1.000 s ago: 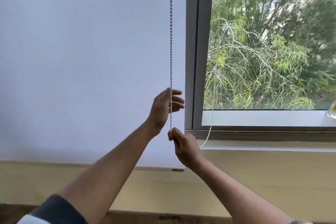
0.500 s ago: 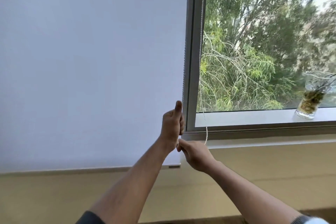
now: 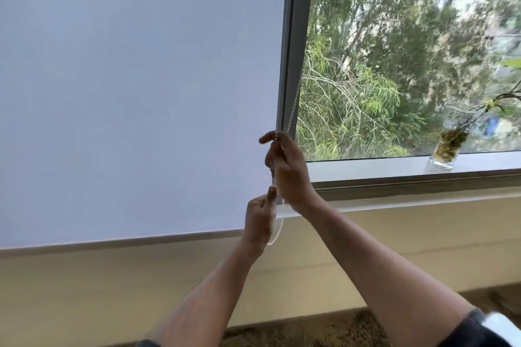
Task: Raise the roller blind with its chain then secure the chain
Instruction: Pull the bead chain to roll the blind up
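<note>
A white roller blind [image 3: 135, 93] covers the left window pane, its bottom bar [image 3: 121, 241] hanging below the sill line. The white bead chain [image 3: 293, 104] runs down the grey window frame at the blind's right edge. My right hand [image 3: 287, 169] is the upper one, pinching the chain near the frame. Below it, my left hand [image 3: 260, 217] is closed on the same chain, thumb up. A slack loop of chain [image 3: 277, 234] dangles between and under the hands.
The grey window frame post [image 3: 298, 36] stands right of the blind. A glass vase with plant cuttings [image 3: 449, 144] sits on the sill [image 3: 394, 166] at the right. Trees fill the uncovered pane. A beige wall [image 3: 84, 290] lies below.
The hands have swapped levels: my right hand went up to grip the chain high, my left hand came down below it. The view shifted further left and down.
</note>
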{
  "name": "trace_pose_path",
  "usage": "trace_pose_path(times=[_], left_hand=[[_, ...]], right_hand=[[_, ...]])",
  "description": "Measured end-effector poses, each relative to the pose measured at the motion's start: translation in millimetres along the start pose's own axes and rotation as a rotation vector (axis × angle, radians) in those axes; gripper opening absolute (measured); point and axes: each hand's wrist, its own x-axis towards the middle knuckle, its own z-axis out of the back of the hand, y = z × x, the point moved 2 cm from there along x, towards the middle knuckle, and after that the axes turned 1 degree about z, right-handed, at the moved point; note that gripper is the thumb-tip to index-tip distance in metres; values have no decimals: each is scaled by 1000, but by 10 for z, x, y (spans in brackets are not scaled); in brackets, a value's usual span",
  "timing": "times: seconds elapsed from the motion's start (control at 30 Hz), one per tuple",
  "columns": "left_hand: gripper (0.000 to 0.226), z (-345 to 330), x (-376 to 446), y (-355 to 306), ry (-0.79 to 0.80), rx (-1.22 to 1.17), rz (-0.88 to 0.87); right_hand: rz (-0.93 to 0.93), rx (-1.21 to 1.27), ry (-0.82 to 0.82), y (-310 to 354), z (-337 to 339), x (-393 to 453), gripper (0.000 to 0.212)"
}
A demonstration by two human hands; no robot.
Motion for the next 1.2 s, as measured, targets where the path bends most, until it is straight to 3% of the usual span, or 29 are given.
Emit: trace_pose_path(times=[0.1,0.23,0.37,0.43,0.6,0.67,0.8,1.0,1.07,1.2], left_hand=[[52,-62,-21,-26,32,12,-24],[53,114,32,-153,13,128,-190],[22,185,188,-523,-71,61,-221],[27,106,230,-843,-93,-38,-191],[51,-258,243,-1648,121,-233,-201],[53,-452,210,-1797,135,-235,-212],[60,-650,160,-1675,-42,-144,-232],[63,-649,71,-1166,-89,-113,-202],[64,-631,47,-978,-88,-103,-171],[60,-570,-3,-686,-66,-106,-123]], right_hand=[[101,-152,-53,-78,34,-86,22],[186,-360,64,-201,138,-170,20],[186,-483,106,-385,338,-308,15],[200,-518,94,-478,433,-349,18],[210,-574,188,-708,578,-471,24],[188,-584,230,-791,624,-529,21],[128,-593,320,-890,684,-608,17],[20,-710,530,-1026,762,-812,12],[-89,-611,564,-1036,791,-836,15],[-286,12,402,-836,835,-639,41]])
